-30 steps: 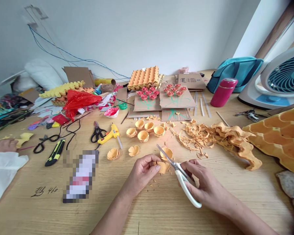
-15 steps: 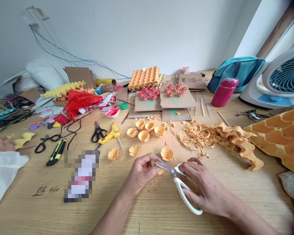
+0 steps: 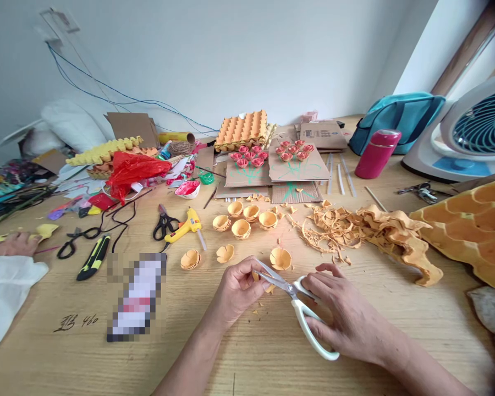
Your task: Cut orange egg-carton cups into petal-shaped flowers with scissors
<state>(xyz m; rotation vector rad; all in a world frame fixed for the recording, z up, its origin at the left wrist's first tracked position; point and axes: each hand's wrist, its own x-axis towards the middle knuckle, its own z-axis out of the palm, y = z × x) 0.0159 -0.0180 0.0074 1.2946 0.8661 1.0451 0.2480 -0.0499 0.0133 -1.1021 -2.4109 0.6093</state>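
Note:
My left hand (image 3: 244, 283) pinches an orange egg-carton cup (image 3: 269, 285), mostly hidden behind the fingers and blades. In my right hand (image 3: 334, 311) are white-handled scissors (image 3: 307, 316), their blades at the cup beside my left fingertips. Just beyond stands a cut cup (image 3: 280, 258) with petal-like slits. To its left lie a flat petal-shaped cup (image 3: 225, 253) and a small stack of cups (image 3: 190, 259). Several more cups (image 3: 241, 229) are grouped farther back. Small orange scraps lie on the wooden table (image 3: 239, 352) under my hands.
Carton scraps (image 3: 334, 228) and a large egg tray (image 3: 470, 231) lie to the right. At left are a yellow glue gun (image 3: 188, 225), black scissors (image 3: 165, 223) and a utility knife (image 3: 94, 257). Another person's hand (image 3: 14, 245) touches yellow carton. Red paper flowers (image 3: 251, 157) stand on cardboard behind.
The other person's hand at the left has moved right and onto the yellow carton piece. My hands, the cup and the scissors stay almost in place.

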